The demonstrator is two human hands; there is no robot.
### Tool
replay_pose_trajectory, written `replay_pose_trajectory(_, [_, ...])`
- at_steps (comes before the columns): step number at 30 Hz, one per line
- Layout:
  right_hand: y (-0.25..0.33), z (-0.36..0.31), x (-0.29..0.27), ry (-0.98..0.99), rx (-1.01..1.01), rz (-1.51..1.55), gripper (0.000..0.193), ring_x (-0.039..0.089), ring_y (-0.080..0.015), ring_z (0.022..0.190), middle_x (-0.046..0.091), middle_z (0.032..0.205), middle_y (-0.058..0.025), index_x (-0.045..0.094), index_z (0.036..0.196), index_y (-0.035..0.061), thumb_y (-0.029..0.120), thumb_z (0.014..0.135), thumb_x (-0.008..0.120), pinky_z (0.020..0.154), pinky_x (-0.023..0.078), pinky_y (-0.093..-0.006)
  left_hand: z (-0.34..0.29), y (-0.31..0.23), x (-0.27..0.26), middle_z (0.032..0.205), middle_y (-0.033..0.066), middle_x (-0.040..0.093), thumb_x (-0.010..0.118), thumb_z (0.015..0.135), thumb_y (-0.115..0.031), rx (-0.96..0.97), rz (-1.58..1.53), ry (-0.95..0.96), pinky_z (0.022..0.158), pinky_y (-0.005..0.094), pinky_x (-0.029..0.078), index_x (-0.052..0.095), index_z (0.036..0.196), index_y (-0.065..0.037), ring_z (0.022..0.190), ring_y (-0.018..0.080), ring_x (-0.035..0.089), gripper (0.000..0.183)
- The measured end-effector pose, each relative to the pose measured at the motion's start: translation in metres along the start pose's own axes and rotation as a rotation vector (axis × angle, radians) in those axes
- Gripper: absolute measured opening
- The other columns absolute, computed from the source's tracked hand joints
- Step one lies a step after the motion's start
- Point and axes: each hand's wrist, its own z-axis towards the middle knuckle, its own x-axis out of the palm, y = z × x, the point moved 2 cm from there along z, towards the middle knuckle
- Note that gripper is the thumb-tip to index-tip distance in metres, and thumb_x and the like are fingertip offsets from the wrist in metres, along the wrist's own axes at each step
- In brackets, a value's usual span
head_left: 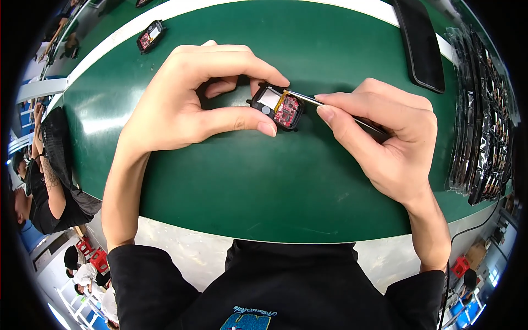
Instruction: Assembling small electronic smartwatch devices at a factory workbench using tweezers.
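Left hand has its grip clamped on a small open black device, thumb tip under it, index tip over the top edge, held just above the green bench near centre. Device shows a red circuit board on its right half and a pale rectangular panel on its left half. Right hand comes in from 3 o'clock, grip closed on a thin metal tool, pinched between thumb and index; tool tip sits at the top edge of the device, touching near the board. Both hands close together, fingertips almost meeting at the device. A second similar black device lies on the bench at 10 o'clock, well apart. A dark flat slab lies at 1 o'clock. A stack of clear-bagged parts runs along the bench edge at 3 o'clock.
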Motion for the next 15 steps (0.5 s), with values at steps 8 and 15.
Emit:
replay_pose_trajectory(8, [-0.0002, 0.0001, 0.0009, 0.000, 0.027, 0.014, 0.014, 0.049, -0.0074, 0.056, 0.061, 0.066, -0.0021, 0.086, 0.103, -0.0028, -0.002, 0.090, 0.084, 0.052, 0.030, -0.0273, 0.0000, 0.0014, -0.0008, 0.096, 0.0021, 0.076, 0.101, 0.070, -0.030, -0.011, -0.001, 0.013, 0.066, 0.0286, 0.036, 0.083, 0.120, -0.006, 0.073, 0.0122, 0.048, 0.059])
replay_pose_trajectory(15, [0.0006, 0.0012, 0.0010, 0.019, 0.031, -0.011, 0.012, 0.049, -0.0074, 0.055, 0.061, 0.065, -0.0019, 0.086, 0.102, -0.0023, -0.001, 0.090, 0.084, 0.051, 0.030, -0.0276, 0.0000, -0.0007, -0.0003, 0.098, 0.0025, 0.076, 0.100, 0.071, -0.029, 0.010, 0.045, 0.013, 0.066, 0.0281, 0.035, 0.082, 0.121, -0.006, 0.074, 0.0121, 0.049, 0.058])
